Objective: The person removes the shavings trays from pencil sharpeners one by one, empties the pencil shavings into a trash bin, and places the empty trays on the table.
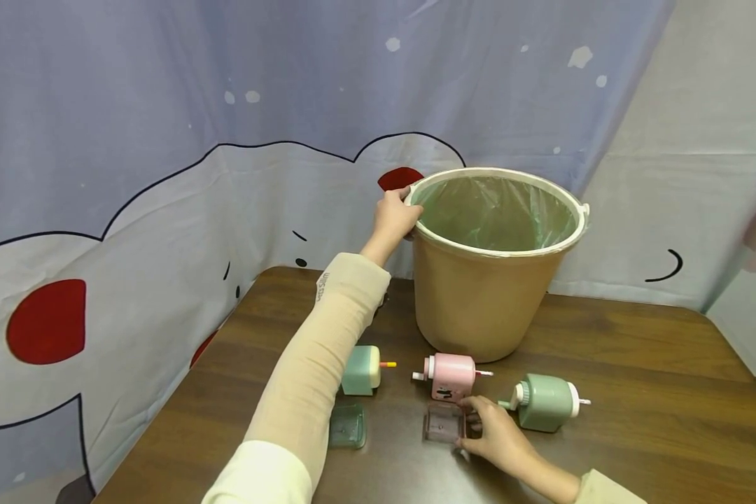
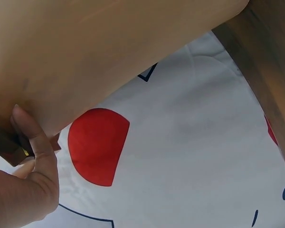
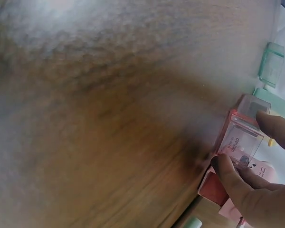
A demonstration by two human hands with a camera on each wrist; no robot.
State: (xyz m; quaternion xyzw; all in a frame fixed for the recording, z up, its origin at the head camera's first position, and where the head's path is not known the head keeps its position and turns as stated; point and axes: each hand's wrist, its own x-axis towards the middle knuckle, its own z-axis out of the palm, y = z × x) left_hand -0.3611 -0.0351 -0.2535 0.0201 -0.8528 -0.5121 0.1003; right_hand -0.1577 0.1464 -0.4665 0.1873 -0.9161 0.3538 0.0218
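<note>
Gripping the round tan plastic bucket [image 1: 479, 297] by its rim in the curled left hand [image 1: 395, 215] (seemingly for steadiness) and pinching the rectangular clear-pinkish plastic tray [image 1: 442, 425] in the part-open right hand [image 1: 496, 437], near the boxy pink plastic sharpener [image 1: 453, 371].

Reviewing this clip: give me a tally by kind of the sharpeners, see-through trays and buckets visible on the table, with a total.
Sharpeners: 3 (teal sharpener, pink sharpener, green sharpener)
See-through trays: 2 (green-tinted tray, pink-tinted tray)
Buckets: 1 (tan bucket)
Total: 6
</note>
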